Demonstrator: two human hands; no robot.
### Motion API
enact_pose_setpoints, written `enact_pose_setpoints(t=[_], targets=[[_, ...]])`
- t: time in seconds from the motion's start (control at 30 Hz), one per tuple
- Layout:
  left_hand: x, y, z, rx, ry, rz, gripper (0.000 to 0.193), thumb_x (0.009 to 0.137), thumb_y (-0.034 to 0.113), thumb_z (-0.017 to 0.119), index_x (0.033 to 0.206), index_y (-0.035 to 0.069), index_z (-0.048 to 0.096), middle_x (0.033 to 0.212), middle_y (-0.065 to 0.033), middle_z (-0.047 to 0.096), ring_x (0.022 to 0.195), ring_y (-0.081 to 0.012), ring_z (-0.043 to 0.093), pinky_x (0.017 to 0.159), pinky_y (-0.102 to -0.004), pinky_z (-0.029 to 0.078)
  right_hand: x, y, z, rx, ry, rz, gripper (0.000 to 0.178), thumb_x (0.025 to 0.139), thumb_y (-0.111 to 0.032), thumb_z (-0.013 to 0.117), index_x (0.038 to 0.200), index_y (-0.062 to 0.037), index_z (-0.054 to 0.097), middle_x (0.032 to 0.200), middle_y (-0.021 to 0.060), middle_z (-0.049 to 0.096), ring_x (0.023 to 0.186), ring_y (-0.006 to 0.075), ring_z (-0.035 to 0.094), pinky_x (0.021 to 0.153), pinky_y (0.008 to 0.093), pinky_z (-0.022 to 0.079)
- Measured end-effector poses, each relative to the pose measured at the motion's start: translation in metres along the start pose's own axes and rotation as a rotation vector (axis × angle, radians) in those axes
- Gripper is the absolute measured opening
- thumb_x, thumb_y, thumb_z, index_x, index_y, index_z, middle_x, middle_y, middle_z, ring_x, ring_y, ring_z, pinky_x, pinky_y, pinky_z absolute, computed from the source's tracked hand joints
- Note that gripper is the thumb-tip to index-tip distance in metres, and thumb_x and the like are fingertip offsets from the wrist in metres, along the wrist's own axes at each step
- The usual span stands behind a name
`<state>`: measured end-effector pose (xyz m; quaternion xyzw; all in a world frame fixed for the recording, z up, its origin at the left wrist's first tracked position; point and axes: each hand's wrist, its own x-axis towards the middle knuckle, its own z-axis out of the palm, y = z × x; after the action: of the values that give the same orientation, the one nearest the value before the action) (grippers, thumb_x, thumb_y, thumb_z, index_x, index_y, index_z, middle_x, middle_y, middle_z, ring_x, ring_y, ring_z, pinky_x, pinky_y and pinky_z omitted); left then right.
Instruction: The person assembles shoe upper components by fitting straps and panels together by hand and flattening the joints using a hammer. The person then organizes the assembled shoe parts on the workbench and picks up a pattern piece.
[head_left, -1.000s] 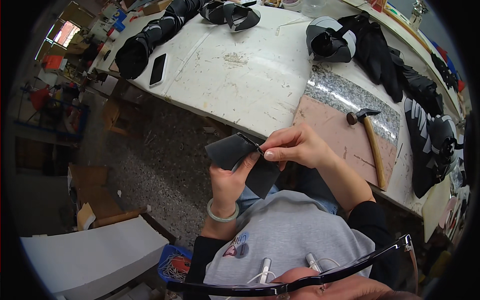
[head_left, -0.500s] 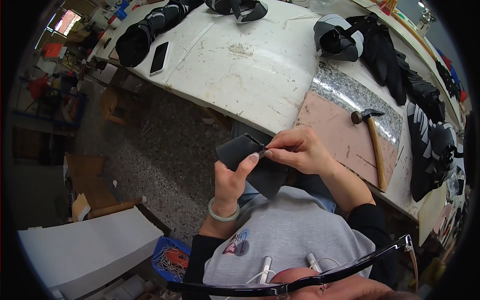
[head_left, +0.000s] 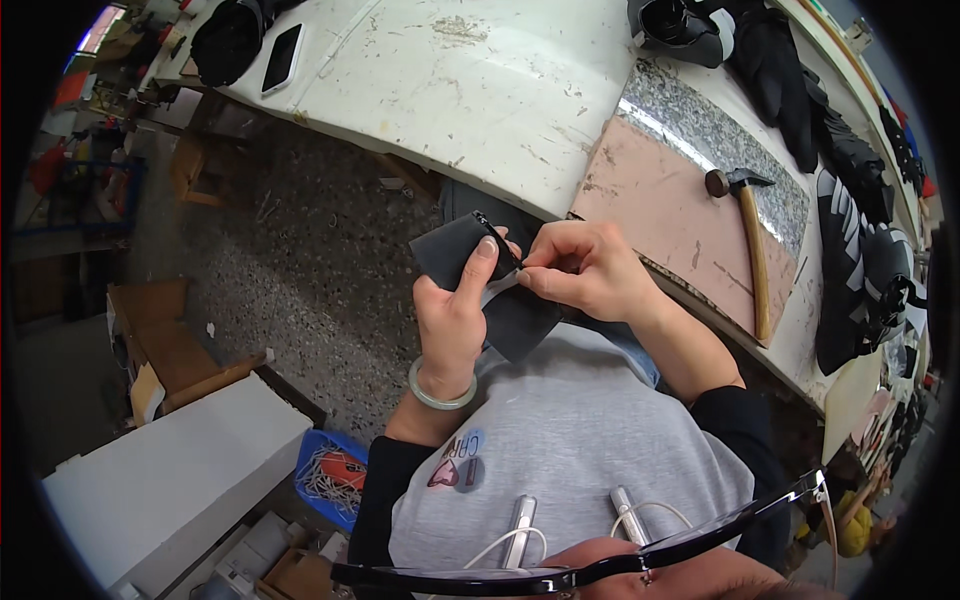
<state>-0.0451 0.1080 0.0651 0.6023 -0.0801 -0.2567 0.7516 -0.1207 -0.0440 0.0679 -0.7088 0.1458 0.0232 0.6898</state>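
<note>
Just off the table's front edge, above my lap, I hold a dark grey and black shoe upper piece (head_left: 445, 252). My left hand (head_left: 455, 315) is closed on it, thumb pressed on top near a black edge and fingers behind. With thumb and forefinger, my right hand (head_left: 590, 268) pinches the right end of that same edge. A small light grey strip shows between the two hands. What lies between the right fingertips is too small to make out. The lower part of the piece hangs toward my grey apron.
To the right, a hammer (head_left: 750, 250) lies across a pinkish board (head_left: 650, 200) and a speckled stone slab (head_left: 690, 110). Black shoe uppers (head_left: 845, 270) line the right side. A phone (head_left: 283, 58) lies at the table's left end. A blue basket (head_left: 312, 470) and white box (head_left: 180, 480) stand lower left.
The view has shifted, so the table sits higher. My left thumb has moved up along the black edge, and more of the light grey strip shows. Both hands keep hold of the piece.
</note>
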Motion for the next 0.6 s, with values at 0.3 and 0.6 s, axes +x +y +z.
enact_pose_setpoints(t=[0.3, 0.6], targets=[[0.0, -0.001, 0.003, -0.04, -0.085, -0.065, 0.038, 0.081, 0.002, 0.068, 0.117, -0.005, 0.056, 0.087, -0.0057, 0.064, 0.081, -0.011, 0.062, 0.078, -0.0257, 0.051, -0.006, 0.003, 0.006, -0.054, 0.051, -0.089, 0.013, 0.077, -0.011, 0.067, 0.074, -0.0003, 0.062, 0.067, 0.004, 0.061, 0.056, 0.0085, 0.054, 0.05, 0.0241, 0.043], [0.001, -0.002, 0.003, -0.275, 0.004, -0.213, 0.042, 0.079, -0.001, 0.069, 0.118, -0.003, 0.055, 0.094, -0.0052, 0.063, 0.085, -0.0117, 0.061, 0.08, -0.0276, 0.051, -0.005, 0.012, 0.01, -0.099, 0.066, -0.217, 0.012, 0.078, -0.01, 0.066, 0.074, -0.0007, 0.059, 0.068, 0.0043, 0.061, 0.058, 0.0094, 0.055, 0.051, 0.0243, 0.043]])
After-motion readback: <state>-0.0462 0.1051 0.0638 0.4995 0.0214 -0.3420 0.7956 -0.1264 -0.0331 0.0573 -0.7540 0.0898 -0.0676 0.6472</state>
